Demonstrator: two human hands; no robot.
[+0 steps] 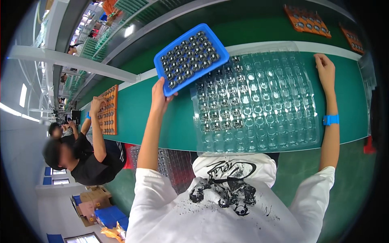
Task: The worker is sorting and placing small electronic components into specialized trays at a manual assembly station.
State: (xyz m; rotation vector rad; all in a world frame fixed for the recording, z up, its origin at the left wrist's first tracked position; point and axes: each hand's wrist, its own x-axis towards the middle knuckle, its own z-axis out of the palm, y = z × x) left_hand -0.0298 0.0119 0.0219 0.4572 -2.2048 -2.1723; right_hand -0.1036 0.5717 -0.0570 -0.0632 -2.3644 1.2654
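Note:
My left hand (159, 96) grips the near left corner of a blue tray (224, 57), closed on its rim. Rows of shiny, round metal parts (189, 56) fill that tray, which is held tilted over the far left corner of a clear plastic blister tray (279, 148). In the clear tray, the columns on the left hold small silver parts (216, 103); the pockets farther right show none. To the right of the clear tray, my right hand (325, 67) is over the green table with its fingers curled in; whatever they may hold is too small to make out.
Orange trays with round parts (306, 21) lie beyond the green table (174, 125), at the far right. At left, a co-worker in black (95, 164) handles another orange tray (110, 115). More clear trays (172, 164) are below the table edge. A white post (73, 60) crosses the upper left.

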